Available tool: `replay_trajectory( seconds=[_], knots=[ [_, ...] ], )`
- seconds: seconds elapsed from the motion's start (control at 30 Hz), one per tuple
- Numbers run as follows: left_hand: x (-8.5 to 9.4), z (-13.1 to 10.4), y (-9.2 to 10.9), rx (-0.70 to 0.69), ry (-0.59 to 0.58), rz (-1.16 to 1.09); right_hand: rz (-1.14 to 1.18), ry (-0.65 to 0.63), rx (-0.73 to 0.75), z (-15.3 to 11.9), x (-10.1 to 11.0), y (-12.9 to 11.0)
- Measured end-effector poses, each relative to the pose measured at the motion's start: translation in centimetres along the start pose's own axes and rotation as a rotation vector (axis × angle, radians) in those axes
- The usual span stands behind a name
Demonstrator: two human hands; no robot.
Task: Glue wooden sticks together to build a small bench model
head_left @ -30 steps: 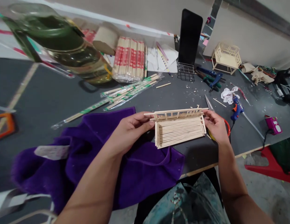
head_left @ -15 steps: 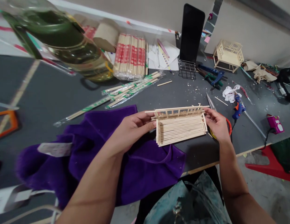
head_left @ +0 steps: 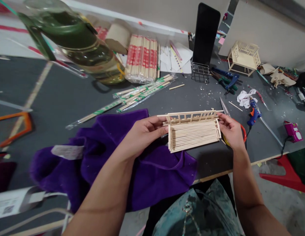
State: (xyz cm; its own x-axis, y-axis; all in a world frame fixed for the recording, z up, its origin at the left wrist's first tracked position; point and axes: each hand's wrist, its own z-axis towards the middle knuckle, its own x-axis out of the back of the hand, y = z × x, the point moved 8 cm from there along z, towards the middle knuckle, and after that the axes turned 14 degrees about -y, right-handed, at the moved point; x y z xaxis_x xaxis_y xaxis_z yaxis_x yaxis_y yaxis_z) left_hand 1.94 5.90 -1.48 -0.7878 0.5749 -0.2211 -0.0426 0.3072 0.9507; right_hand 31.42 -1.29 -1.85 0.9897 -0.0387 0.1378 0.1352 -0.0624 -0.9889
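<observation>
Between my hands is a small model bench [head_left: 195,135] built from thin wooden sticks, with a slatted base, short side rails and a railed back along its far edge. My left hand [head_left: 148,132] pinches its left end, thumb on the near side and fingers behind. At the right end, my right hand [head_left: 231,129] grips the corner by the back rail. Under and left of the model spreads a purple cloth [head_left: 113,164]. Scissors [head_left: 225,106] with red and yellow handles lie partly hidden behind my right hand.
Wrapped chopsticks [head_left: 142,93] and a packed chopstick bundle [head_left: 142,59] lie behind, beside a large green-topped bottle [head_left: 83,46]. A phone [head_left: 205,34] stands in a wire holder. Rightward are pliers [head_left: 222,80], a blue glue gun [head_left: 253,113] and a finished stick model [head_left: 244,57].
The whole view has shifted slightly, so things appear a little farther right. Both hands keep the same hold on the model bench.
</observation>
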Motion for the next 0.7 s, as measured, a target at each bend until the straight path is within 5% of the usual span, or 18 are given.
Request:
replay_trajectory(
  seconds=[0.7],
  knots=[
    [-0.25,-0.08,0.44,-0.006,-0.013,0.073,-0.010,0.005,-0.002,-0.16,0.11,-0.21]
  ],
)
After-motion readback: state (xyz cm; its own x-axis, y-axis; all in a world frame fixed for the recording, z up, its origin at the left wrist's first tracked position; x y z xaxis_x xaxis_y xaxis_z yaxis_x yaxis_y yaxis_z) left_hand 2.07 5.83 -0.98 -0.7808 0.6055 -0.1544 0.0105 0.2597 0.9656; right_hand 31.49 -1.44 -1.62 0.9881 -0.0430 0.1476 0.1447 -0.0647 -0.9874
